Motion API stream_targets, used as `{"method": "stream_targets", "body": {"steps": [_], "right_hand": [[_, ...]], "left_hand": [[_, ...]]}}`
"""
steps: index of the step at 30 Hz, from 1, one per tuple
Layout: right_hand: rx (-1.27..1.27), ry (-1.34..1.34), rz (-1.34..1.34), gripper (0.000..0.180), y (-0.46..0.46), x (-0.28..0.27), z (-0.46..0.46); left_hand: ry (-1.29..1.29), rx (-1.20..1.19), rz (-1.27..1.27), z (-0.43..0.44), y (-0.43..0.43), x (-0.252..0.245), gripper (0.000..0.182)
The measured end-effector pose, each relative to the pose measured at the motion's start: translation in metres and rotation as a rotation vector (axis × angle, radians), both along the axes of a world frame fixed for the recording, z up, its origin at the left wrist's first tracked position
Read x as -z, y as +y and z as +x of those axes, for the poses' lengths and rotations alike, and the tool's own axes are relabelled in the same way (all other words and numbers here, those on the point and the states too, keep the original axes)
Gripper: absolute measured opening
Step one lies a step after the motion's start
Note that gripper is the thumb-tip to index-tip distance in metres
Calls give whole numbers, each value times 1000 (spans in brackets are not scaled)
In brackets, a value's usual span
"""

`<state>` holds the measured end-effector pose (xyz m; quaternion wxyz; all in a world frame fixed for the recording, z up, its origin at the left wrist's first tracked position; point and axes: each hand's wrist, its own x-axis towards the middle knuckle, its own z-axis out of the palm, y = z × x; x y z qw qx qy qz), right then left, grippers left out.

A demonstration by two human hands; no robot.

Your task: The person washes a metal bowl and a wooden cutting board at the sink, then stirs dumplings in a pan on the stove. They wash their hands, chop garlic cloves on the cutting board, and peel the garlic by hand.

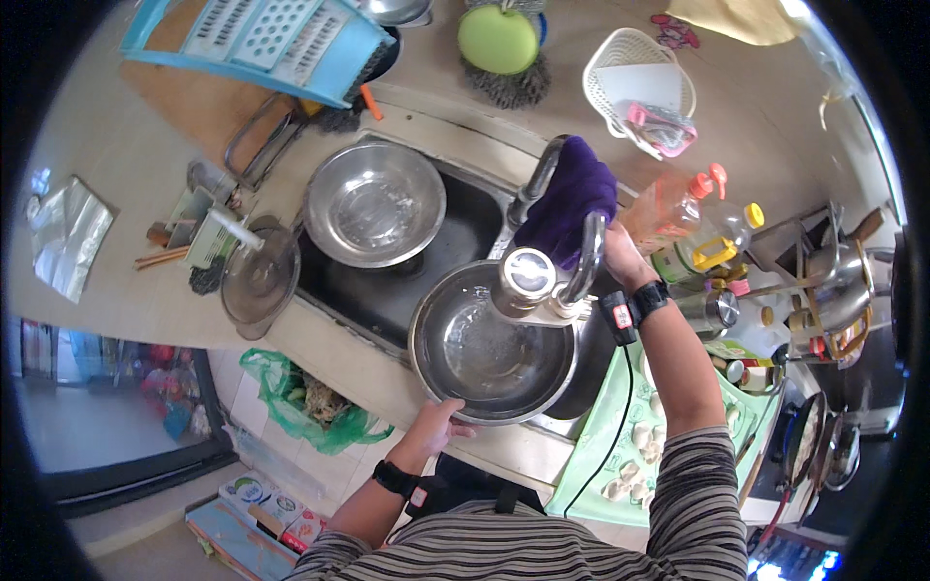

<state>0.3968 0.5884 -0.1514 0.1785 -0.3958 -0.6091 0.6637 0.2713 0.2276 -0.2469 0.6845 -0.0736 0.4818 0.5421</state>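
My left hand (434,430) grips the near rim of a stainless steel basin (494,363), thumb over the edge. Water appears to lie in this basin, which sits over the right part of the sink (465,207). A filter-like tap attachment (529,279) hangs above its right side, in line with the curved chrome faucet (583,261). My right hand (626,254) is at the far side of the faucet, beside a purple cloth (570,200) draped there. Its fingers are hidden behind the faucet and cloth. A second steel basin (374,207) rests over the left part of the sink.
Soap and detergent bottles (665,210) crowd the counter right of my right hand. Mushroom pieces (632,479) lie on a green plastic sheet (596,465). A lidded pot-like container (260,272) stands left of the sink. On the floor sits a green bag (327,436) of scraps.
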Motion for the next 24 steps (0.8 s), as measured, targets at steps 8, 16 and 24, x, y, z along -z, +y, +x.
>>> {"method": "stream_targets", "body": {"steps": [8,16,24], "right_hand": [[-213,50,317,52,21,4,-7],[-70,202,45,71,-5,-19,58],[195,302,52,43,-130,-51,239]], "left_hand": [[84,-18,30,0,8,-11,21],[642,236,269,-6,-5,10,18],[859,580,203,11,-40,-19,31]]}}
